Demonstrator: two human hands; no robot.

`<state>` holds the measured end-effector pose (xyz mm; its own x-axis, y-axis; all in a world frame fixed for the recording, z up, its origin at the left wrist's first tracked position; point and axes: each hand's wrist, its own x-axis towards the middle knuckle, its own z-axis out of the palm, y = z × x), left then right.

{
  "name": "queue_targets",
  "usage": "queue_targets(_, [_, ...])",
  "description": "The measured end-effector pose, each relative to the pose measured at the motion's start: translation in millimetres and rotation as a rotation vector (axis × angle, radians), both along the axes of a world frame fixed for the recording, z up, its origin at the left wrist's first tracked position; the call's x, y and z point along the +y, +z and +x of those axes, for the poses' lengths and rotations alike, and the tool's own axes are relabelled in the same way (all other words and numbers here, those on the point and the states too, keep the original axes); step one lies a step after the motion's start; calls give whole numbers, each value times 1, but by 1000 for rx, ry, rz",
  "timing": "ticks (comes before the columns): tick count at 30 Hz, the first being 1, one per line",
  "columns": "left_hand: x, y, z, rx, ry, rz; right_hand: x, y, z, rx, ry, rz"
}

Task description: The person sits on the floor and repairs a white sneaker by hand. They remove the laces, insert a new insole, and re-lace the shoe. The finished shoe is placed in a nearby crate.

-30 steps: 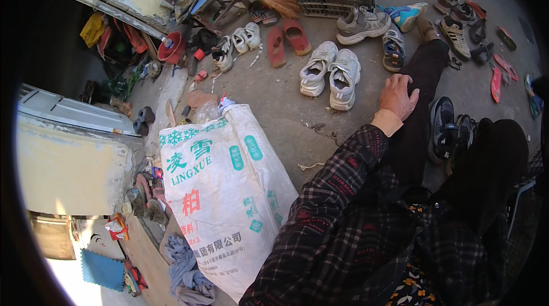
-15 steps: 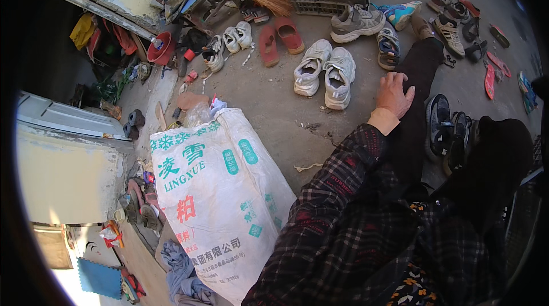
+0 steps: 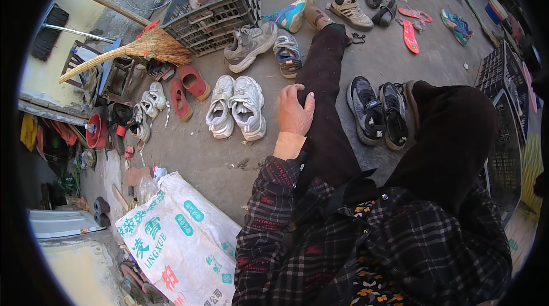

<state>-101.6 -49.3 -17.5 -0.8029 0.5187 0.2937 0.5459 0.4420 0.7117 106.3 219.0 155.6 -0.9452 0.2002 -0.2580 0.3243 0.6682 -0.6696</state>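
Observation:
My left hand [image 3: 294, 112] lies on my dark-trousered left leg [image 3: 327, 94], its fingers curving over the far side and its thumb apart. It holds nothing. Just left of it a pair of white sneakers [image 3: 247, 106] stands on the concrete ground. Beyond the hand are a grey sneaker [image 3: 251, 48] and a dark blue sandal-like shoe [image 3: 287, 57]. Between my legs stands a pair of black and grey sneakers [image 3: 364, 108]. My right sleeve [image 3: 486, 231] shows at the lower right, but my right hand is out of sight.
A white woven sack [image 3: 191, 220] lies at lower left. Red slippers [image 3: 194, 83], a straw broom [image 3: 163, 47] and a dark crate [image 3: 226, 20] holding shoes are farther off. Several loose shoes and pink flip-flop pieces [image 3: 410, 37] lie at far right, near another crate [image 3: 493, 71].
The view has swung to the right, so the sack and sneakers now sit farther left and crates show at right. My left hand has stayed on my leg.

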Motion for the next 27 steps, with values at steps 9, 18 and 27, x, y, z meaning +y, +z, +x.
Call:
queue_targets(9, [2,3,0,59,2,-16,13,-5,7,8,-30,-49])
queue_targets(18, [-3,0,-4,69,3,9,14,-4,7,1,-55,-55])
queue_targets(27, [-7,-5,-8,67,-9,39,18,0,10,-9,-95,-52])
